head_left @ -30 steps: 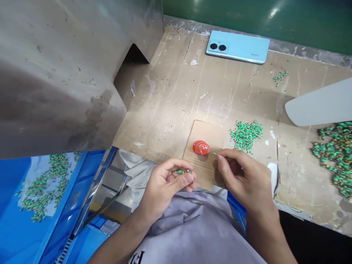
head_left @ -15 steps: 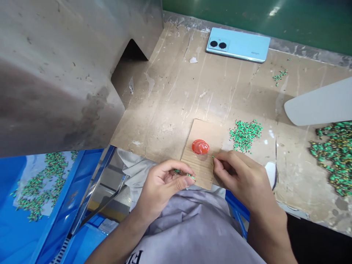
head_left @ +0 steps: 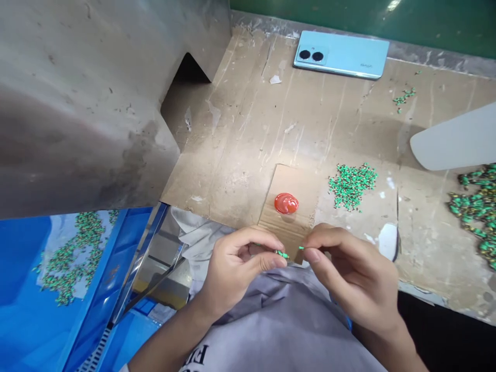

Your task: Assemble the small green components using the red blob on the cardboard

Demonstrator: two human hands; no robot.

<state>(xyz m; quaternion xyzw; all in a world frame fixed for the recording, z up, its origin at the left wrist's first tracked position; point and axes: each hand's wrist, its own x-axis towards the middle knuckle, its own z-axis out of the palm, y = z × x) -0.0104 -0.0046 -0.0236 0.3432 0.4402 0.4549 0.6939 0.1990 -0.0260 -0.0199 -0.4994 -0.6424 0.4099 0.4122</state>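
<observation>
My left hand (head_left: 242,266) is closed, with a small green piece with metallic ends (head_left: 282,254) showing between thumb and forefinger. Its curled fingers hide whatever else lies in the palm. Facing it, my right hand (head_left: 349,268) pinches a tiny green piece (head_left: 301,248) at its fingertips. The two pieces are close but apart. Just beyond both hands lies a cardboard strip (head_left: 290,178) bearing a round blob of glossy red paste (head_left: 287,203). To its right on the table is a pile of small green pieces (head_left: 352,186).
A light-blue phone (head_left: 349,54) lies at the back of the cardboard-covered table (head_left: 240,155). At right are a pale grey object (head_left: 457,139) and a larger green pile (head_left: 478,212). A metal housing (head_left: 85,103) rises at left, above a blue tray (head_left: 23,258) with more pieces.
My right hand has moved down and towards the left hand, away from the red paste, still pinching its tiny green piece. The left hand has shifted slightly right. The whole view has shifted a little.
</observation>
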